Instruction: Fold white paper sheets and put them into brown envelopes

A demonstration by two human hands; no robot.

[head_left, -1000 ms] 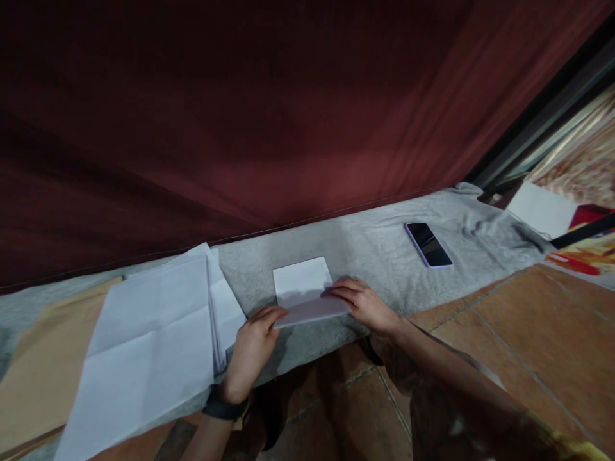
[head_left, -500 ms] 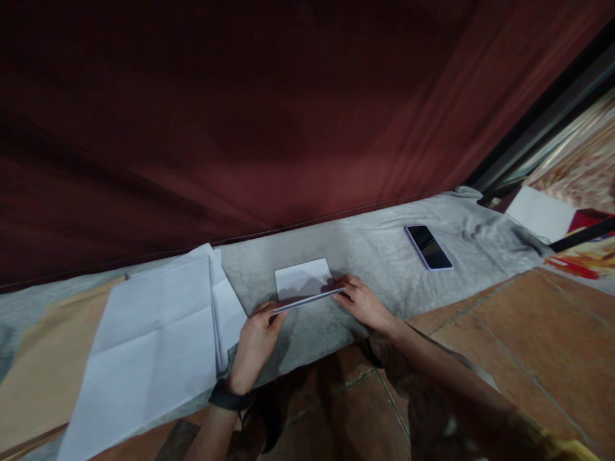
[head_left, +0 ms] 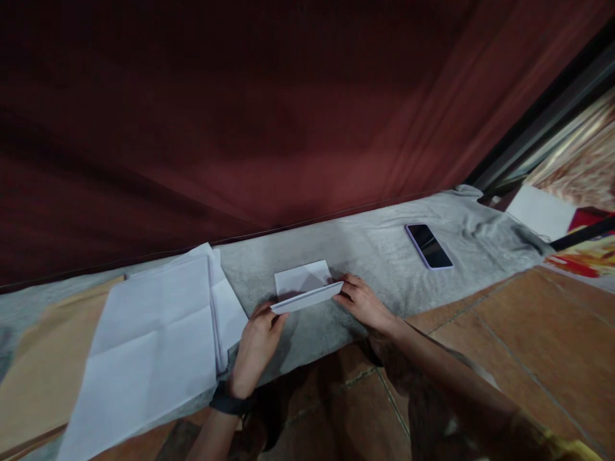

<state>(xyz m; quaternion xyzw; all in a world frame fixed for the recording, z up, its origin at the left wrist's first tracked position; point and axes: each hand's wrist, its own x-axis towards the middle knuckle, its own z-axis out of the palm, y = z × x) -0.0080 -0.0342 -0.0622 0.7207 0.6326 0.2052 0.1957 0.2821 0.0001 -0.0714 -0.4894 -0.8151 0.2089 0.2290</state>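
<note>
A small folded white paper [head_left: 308,297] is held by its two ends, with its near face tipped partly toward me. My left hand [head_left: 259,336] pinches the left end between thumb and fingers. At the other end, my right hand [head_left: 360,301] is closed on the paper's edge. Just behind it, a white rectangular panel of paper [head_left: 302,278] lies on the grey cloth; whether it is joined to the held part I cannot tell. A dark band circles my left wrist.
Large creased white sheets [head_left: 158,333] lie at left, partly over brown paper [head_left: 57,358]. A phone [head_left: 429,246] in a purple case rests on the grey cloth [head_left: 375,243] at right. Dark red fabric [head_left: 288,128] rises behind. Brown floor tiles [head_left: 528,346] lie below.
The held paper has tilted, so more of its near face shows now. Both hands stay in nearly the same place with the same grip.
</note>
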